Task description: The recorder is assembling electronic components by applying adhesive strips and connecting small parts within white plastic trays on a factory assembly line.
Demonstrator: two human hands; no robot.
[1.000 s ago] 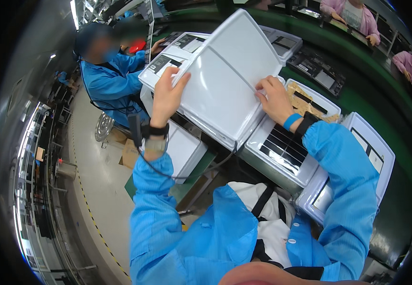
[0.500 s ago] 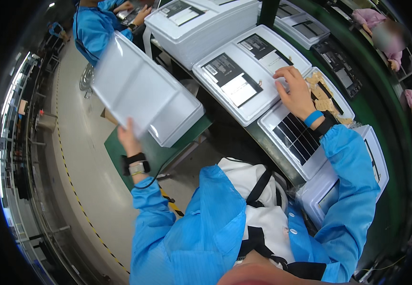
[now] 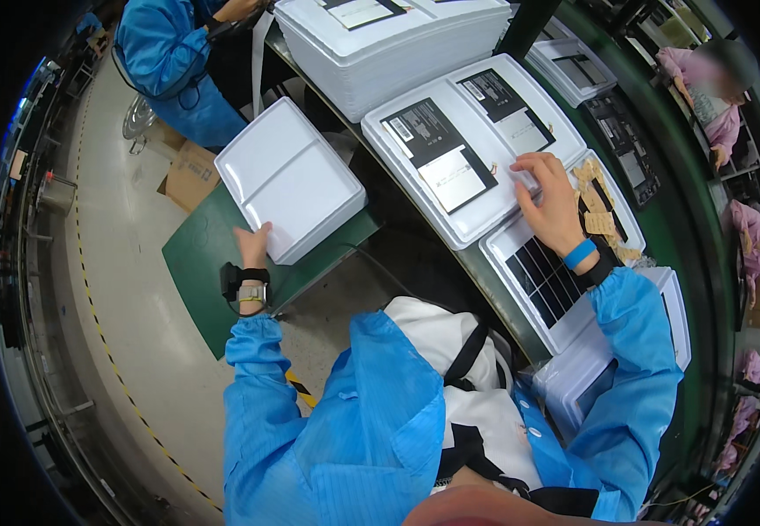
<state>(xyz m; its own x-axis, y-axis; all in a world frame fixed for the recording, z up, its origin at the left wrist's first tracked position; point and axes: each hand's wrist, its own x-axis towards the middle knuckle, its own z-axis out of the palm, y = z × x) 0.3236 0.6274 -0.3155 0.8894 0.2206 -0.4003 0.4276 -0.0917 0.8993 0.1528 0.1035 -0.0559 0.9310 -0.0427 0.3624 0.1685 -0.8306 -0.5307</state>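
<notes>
On the left, my left hand (image 3: 254, 244) is at the near corner of a white plastic tray (image 3: 288, 162), its thumb and fingers on the rim. That tray lies on top of a stack of like trays on a green table (image 3: 209, 276). My right hand (image 3: 548, 200) rests with fingers bent and apart at the near right edge of another white tray (image 3: 437, 219), with nothing visible in it. In this tray lie two flat black-and-white battery packs, the nearer battery pack (image 3: 437, 153) and the farther battery pack (image 3: 507, 110).
A tall stack of white trays (image 3: 397, 66) stands at the back. Near my right arm are a tray with black cells (image 3: 546, 280) and tan taped pieces (image 3: 599, 206). A co-worker's blue sleeve (image 3: 165, 53) is at far left, by a cardboard box (image 3: 191, 175).
The tray in my left hand has come down from a raised, tilted position onto the stack. My right hand has stayed at its tray, and the view has shifted slightly.
</notes>
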